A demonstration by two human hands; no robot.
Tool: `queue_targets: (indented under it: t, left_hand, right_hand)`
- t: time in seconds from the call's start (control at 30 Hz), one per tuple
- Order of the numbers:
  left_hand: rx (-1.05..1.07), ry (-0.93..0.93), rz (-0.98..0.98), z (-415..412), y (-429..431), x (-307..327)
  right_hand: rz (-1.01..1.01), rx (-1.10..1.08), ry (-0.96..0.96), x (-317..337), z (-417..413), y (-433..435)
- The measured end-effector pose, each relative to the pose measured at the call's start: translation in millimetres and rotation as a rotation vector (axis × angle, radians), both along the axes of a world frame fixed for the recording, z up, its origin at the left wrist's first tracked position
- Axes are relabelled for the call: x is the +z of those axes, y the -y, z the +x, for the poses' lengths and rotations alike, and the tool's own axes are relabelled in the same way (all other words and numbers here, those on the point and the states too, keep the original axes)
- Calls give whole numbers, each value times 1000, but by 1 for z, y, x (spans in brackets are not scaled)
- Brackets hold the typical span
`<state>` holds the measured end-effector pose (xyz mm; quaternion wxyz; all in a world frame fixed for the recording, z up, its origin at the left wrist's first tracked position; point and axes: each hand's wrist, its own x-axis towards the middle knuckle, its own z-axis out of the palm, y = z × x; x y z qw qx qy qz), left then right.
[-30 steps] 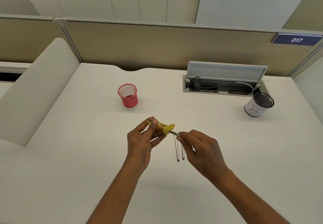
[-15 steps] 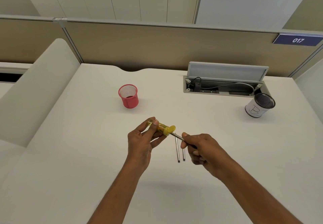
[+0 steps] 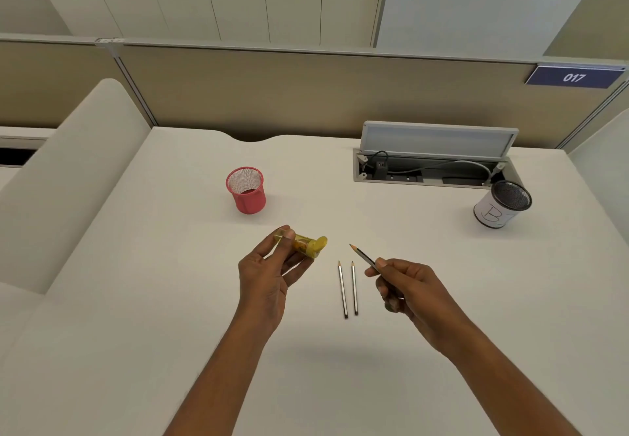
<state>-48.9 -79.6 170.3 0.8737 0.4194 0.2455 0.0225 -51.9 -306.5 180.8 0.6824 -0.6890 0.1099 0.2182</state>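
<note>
Head view: two loose pencils [image 3: 342, 289] near sharpener [image 3: 308, 246], pink cup [image 3: 250, 199] beyond.

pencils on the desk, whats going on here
A person is sharpening pencils. The left hand holds a yellow sharpener. The right hand pinches a pencil, its sharp tip apart from the sharpener. On the desk between the hands lie two more pencils, side by side.

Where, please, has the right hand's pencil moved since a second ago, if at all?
Yes: the pencil has left the sharpener, shifting right relative to the two lying pencils.
</note>
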Motion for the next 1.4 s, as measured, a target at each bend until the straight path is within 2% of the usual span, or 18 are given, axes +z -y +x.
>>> queue_targets:
  t: [0.17, 0.4, 0.7, 0.97, 1.4]
  left_hand:
    - [-14, 1, -10, 0, 1, -1]
    - [-15, -11, -39, 0, 3, -1]
    - [-20, -7, -51, -1, 8, 1]
    - [-25, -9, -60, -2, 11, 0]
    - [-18, -29, -81, -6, 16, 0]
  right_hand:
    - [9, -42, 25, -12, -1, 3]
    - [-84, -98, 19, -28, 2, 5]
    - [-121, -332, -11, -66, 20, 2]
    - [-395, -374, 3, -113, 34, -3]
    - [-719, -236, 68, -160, 31, -16]
